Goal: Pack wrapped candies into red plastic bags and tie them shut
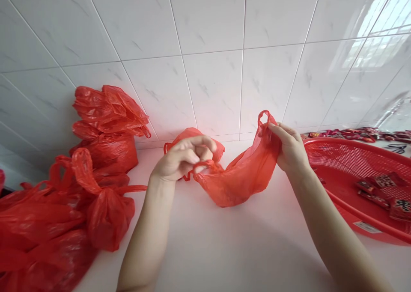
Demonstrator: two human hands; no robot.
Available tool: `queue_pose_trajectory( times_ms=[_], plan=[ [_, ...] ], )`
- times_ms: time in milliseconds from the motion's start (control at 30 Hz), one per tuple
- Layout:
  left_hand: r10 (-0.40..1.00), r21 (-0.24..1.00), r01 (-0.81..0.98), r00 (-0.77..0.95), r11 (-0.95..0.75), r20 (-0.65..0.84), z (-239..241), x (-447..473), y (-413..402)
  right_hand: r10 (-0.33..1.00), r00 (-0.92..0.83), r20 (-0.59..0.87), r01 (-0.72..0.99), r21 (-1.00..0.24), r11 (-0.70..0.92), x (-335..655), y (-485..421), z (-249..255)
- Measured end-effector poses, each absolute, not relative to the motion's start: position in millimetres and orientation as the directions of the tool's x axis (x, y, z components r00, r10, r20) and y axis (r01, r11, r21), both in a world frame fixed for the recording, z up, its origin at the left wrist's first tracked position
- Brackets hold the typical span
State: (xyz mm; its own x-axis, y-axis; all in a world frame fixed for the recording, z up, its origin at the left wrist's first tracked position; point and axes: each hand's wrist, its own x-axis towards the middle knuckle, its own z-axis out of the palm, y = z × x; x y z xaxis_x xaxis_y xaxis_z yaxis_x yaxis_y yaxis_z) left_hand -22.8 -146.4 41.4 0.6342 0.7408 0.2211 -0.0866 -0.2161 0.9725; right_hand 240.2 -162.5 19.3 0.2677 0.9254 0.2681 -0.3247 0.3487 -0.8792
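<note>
A thin red plastic bag (240, 183) hangs slack between my two hands, above the white surface. My right hand (290, 148) pinches its upper right part between thumb and fingers, just below a handle loop that sticks up. On the other side, my left hand (183, 157) has its fingers curled at the bag's left handle; exactly how the fingertips hold the loop is partly hidden. Behind my left hand, another red plastic bag (189, 133) lies against the wall, partly covered.
Filled, tied red bags (105, 153) are piled at the left. To the right stands a red mesh basket (340, 148) with several small packets (382, 189) inside. More red packets (356, 133) lie behind it along the white tiled wall (212, 90).
</note>
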Motion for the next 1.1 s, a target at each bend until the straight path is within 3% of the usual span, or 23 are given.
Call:
queue_pose_trajectory(
  times_ms=[67, 133, 333, 633, 800, 967, 1033, 1100],
  plan=[
    [0.760, 0.891, -0.383, 0.494, -0.245, 0.422, 45, -23, -150, 0.918, 0.297, 0.262, -0.342, -0.869, 0.358, 242, -161, 19],
    [0.811, 0.818, -0.477, 0.308, -0.321, 0.498, 47, -20, -153, 0.911, 0.314, 0.268, -0.344, -0.862, 0.372, 243, -160, 19],
    [0.821, 0.835, -0.336, 0.230, -0.437, 0.522, 40, 5, -156, 0.923, 0.208, 0.323, -0.325, -0.867, 0.377, 221, -172, 17],
    [0.801, 0.814, 0.061, 0.233, -0.578, 0.552, 31, 36, -179, 0.856, 0.008, 0.516, -0.078, -0.853, 0.515, 192, -199, 19],
    [0.784, 0.807, 0.031, 0.260, -0.590, 0.563, 33, 34, -177, 0.870, -0.083, 0.486, -0.023, -0.874, 0.486, 205, -199, 26],
    [0.798, 0.811, -0.093, 0.142, -0.578, 0.585, 35, 30, -172, 0.832, -0.418, 0.365, 0.149, -0.876, 0.459, 214, -195, 26],
    [0.797, 0.800, -0.124, 0.081, -0.587, 0.598, 35, 27, -169, 0.835, -0.449, 0.318, 0.130, -0.901, 0.414, 213, -191, 21],
    [0.795, 0.789, -0.132, 0.013, -0.599, 0.606, 37, 23, -167, 0.876, -0.379, 0.298, -0.002, -0.947, 0.321, 210, -186, 16]
  ],
)
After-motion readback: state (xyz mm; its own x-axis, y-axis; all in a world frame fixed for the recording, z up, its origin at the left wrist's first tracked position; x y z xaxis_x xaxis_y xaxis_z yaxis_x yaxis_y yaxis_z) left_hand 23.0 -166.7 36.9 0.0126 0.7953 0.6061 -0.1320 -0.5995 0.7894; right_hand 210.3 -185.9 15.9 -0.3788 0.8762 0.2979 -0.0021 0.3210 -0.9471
